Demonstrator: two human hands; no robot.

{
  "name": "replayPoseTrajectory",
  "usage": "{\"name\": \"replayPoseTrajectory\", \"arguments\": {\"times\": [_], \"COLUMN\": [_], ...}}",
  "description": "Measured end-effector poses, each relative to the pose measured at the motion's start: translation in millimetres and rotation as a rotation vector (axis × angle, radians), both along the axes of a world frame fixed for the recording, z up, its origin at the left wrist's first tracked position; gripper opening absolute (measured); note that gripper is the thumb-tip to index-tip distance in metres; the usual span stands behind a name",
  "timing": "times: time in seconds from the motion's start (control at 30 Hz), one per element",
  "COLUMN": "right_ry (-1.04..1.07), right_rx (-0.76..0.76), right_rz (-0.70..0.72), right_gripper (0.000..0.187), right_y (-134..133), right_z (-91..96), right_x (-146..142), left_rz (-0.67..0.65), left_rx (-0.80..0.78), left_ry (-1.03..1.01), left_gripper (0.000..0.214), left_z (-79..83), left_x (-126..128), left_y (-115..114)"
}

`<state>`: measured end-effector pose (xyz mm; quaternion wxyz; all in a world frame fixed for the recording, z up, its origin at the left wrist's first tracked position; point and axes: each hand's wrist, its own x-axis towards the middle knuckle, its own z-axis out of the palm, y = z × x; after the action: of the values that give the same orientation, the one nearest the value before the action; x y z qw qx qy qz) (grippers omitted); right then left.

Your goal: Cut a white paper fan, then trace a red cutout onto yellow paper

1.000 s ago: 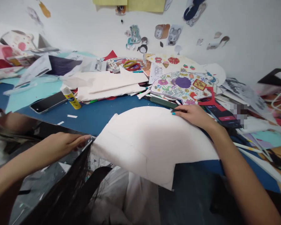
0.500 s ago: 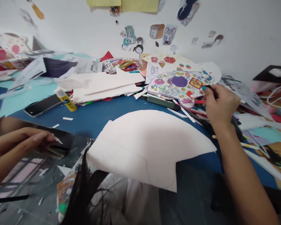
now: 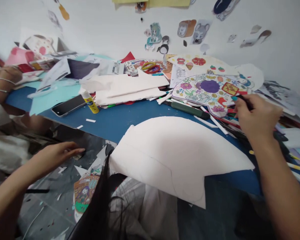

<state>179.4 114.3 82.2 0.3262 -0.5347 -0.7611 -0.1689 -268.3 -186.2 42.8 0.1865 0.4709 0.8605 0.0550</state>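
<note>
A large white paper sheet lies on the blue table and hangs over its near edge. My right hand is closed round a thin dark pen-like thing just right of a coloured fan-shaped drawing. My left hand hovers below the table edge, over the floor, left of the white sheet. Its fingers are held close together with a small pale paper scrap at their tips.
A phone, a yellow glue stick, a green-handled cutter, white sticks, scissors and stacked papers crowd the table. Another person's arm with bangles rests at the far left. A coloured cutout lies on the floor.
My right hand left the white sheet's far edge and moved right to the drawing, closing on the dark thing. My left hand let go of the sheet's corner and moved left, then back.
</note>
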Motion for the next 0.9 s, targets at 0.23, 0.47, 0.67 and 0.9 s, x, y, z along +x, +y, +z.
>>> {"name": "replayPoseTrajectory", "arguments": {"times": [0.23,0.47,0.67,0.9], "right_ry": [-0.024,-0.003,-0.076,-0.096], "right_rx": [0.041,0.045,0.028,-0.085], "right_rz": [-0.062,-0.11,-0.133,-0.122], "right_gripper": [0.051,0.042,0.04,0.047], "right_y": [4.2,19.5,28.0,7.7], "right_z": [-5.5,-17.2,-20.5,-9.5], "right_x": [-3.3,0.9,3.8,-7.0], "left_rz": [-0.211,-0.074,0.016,-0.272], "left_rx": [0.474,0.333,-0.175,-0.474], "left_ry": [-0.178,-0.287,0.035,0.017], "left_gripper": [0.055,0.044,0.034,0.032], "left_z": [39.9,-8.5,-148.5,-207.4], "left_x": [62.6,31.3,-17.2,-9.0], "left_y": [-22.5,-40.3,-33.7,-37.8]}}
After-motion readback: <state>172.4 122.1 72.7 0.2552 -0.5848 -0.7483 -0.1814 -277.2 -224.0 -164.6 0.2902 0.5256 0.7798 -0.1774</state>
